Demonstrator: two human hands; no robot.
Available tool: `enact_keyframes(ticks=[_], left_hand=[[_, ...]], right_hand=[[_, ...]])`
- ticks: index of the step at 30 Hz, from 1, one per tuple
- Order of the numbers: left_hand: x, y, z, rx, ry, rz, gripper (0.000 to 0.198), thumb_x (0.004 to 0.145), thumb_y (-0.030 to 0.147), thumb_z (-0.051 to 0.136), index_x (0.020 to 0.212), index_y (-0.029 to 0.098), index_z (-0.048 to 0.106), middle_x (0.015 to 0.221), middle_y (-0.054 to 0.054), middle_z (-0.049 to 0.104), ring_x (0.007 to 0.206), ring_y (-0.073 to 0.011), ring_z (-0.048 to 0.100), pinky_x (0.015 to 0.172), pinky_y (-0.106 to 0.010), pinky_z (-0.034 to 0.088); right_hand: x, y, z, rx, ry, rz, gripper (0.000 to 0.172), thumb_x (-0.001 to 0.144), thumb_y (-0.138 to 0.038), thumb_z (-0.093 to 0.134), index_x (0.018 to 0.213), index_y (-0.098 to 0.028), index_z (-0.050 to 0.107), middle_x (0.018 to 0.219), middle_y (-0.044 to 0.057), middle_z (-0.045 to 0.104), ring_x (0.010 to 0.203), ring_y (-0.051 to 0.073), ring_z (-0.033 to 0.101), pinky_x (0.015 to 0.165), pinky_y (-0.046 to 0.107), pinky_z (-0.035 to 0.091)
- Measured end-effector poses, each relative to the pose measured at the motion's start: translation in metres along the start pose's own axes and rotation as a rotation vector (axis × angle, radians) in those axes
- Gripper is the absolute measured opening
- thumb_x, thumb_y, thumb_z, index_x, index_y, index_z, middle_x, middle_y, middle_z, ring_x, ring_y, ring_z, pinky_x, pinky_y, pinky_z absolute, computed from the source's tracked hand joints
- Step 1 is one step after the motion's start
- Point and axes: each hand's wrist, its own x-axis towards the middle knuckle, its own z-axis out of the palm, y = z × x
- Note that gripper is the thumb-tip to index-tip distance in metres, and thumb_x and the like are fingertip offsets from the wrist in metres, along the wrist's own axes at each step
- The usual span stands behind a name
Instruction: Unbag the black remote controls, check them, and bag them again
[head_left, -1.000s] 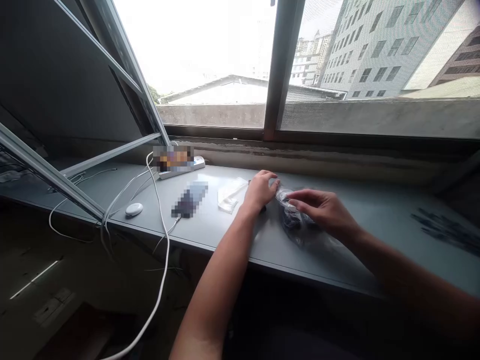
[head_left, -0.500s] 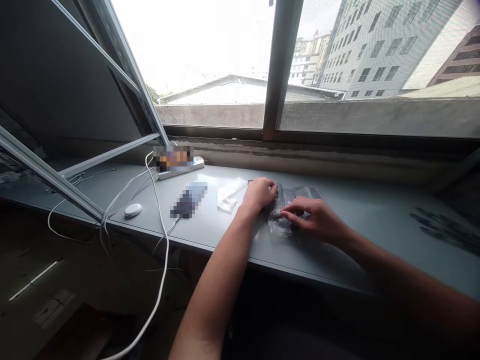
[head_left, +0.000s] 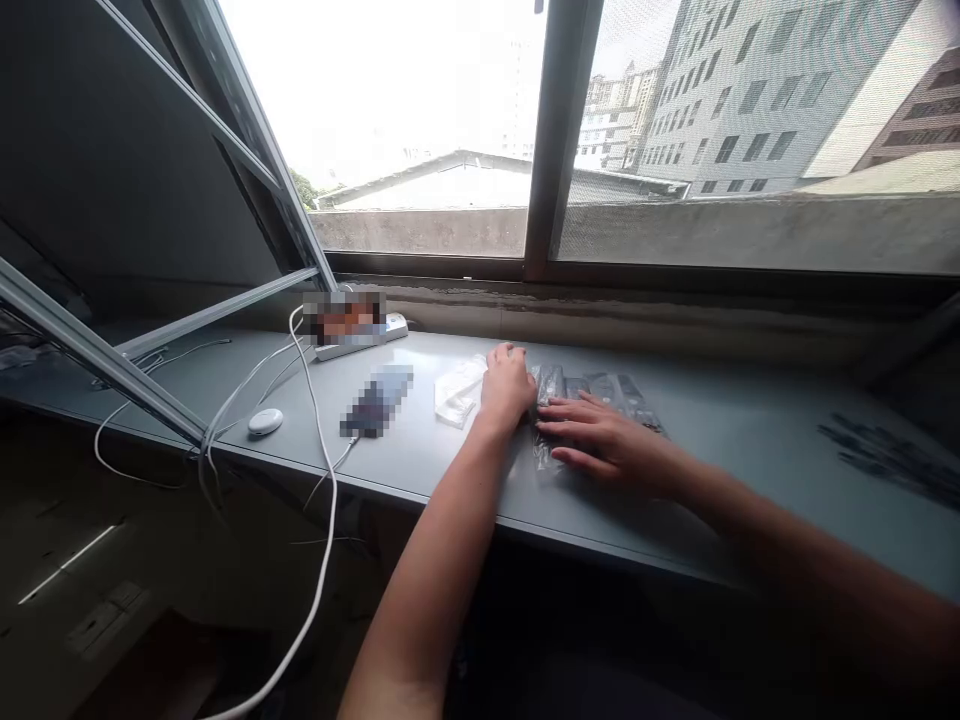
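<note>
A clear plastic bag (head_left: 546,392) with dark parts inside lies flat on the grey windowsill ledge (head_left: 720,480). More such bags (head_left: 626,392) lie side by side just behind and to its right. My right hand (head_left: 600,440) rests on the bag with its fingers stretched out flat. My left hand (head_left: 507,385) sits at the bag's left edge, its fingers curled down against the ledge. Whether it pinches the bag is hidden.
An empty clear bag (head_left: 457,390) lies left of my left hand. Further left are a phone on a cable (head_left: 377,398), a small white puck (head_left: 265,421), a white power strip (head_left: 360,335) and loose white cables (head_left: 319,500). Dark items (head_left: 885,455) lie far right. An open window frame (head_left: 105,350) juts in.
The crumpled bag was held up between both hands, then laid down and spread flat. My right hand has gone from pinching it to lying open on it.
</note>
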Motion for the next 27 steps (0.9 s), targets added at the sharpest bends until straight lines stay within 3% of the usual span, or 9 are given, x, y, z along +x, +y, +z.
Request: enact_keyframes(ticks=[6,8,11,13,18,23,27], left_hand=[[0.0,0.0,-0.001,-0.022,-0.021,0.022,0.043,0.102,0.013,0.063,0.144,0.016,0.074,0.17,-0.022,0.055,0.16,-0.036,0.05,0.136,-0.045,0.04],[-0.001,0.003,-0.003,-0.008,0.03,-0.009,0.039,0.11,0.028,0.061,0.143,0.014,0.075,0.17,-0.025,0.055,0.163,-0.0394,0.046,0.136,-0.051,0.037],[-0.001,0.006,-0.007,0.046,0.161,-0.112,0.057,0.117,0.053,0.048,0.14,0.01,0.077,0.173,-0.03,0.052,0.17,-0.0465,0.034,0.137,-0.062,0.03],[0.0,0.005,-0.007,0.068,0.183,-0.188,0.064,0.116,0.061,0.046,0.133,0.011,0.081,0.17,-0.03,0.057,0.17,-0.0494,0.033,0.138,-0.066,0.025],[0.004,0.002,-0.004,0.037,0.073,-0.288,0.072,0.113,0.071,0.044,0.117,0.014,0.088,0.138,-0.031,0.077,0.157,-0.0491,0.051,0.135,-0.062,0.028],[0.004,0.002,-0.005,0.169,0.014,-0.268,0.083,0.115,0.071,0.032,0.126,0.009,0.087,0.15,-0.035,0.071,0.153,-0.0487,0.055,0.131,-0.062,0.032],[0.004,0.003,-0.008,0.208,0.018,-0.274,0.083,0.115,0.07,0.03,0.123,0.01,0.088,0.14,-0.034,0.076,0.148,-0.0483,0.059,0.131,-0.063,0.03]], right_hand=[[0.001,-0.002,-0.002,0.044,0.046,0.006,0.039,0.116,-0.044,0.068,0.153,-0.041,0.08,0.16,0.007,0.076,0.152,0.039,0.068,0.136,0.07,0.043],[0.002,-0.004,-0.004,0.054,0.063,-0.003,0.037,0.115,-0.044,0.07,0.15,-0.04,0.082,0.158,0.008,0.077,0.151,0.039,0.069,0.132,0.068,0.048],[0.004,-0.006,-0.006,0.066,0.069,0.002,0.035,0.115,-0.044,0.07,0.147,-0.04,0.084,0.155,0.008,0.079,0.15,0.039,0.069,0.128,0.065,0.054],[0.004,-0.007,-0.007,0.08,0.071,0.006,0.035,0.115,-0.044,0.069,0.145,-0.039,0.085,0.153,0.008,0.08,0.149,0.039,0.07,0.126,0.064,0.056],[0.004,-0.01,-0.008,0.1,0.08,0.001,0.034,0.115,-0.043,0.067,0.143,-0.038,0.086,0.151,0.009,0.081,0.146,0.038,0.072,0.125,0.062,0.058],[0.004,-0.01,-0.008,0.09,0.07,0.007,0.034,0.115,-0.043,0.068,0.143,-0.038,0.086,0.152,0.009,0.08,0.147,0.038,0.071,0.125,0.062,0.058],[0.005,-0.009,-0.009,0.091,0.067,0.007,0.033,0.115,-0.044,0.068,0.142,-0.038,0.086,0.151,0.009,0.08,0.147,0.038,0.071,0.125,0.061,0.059]])
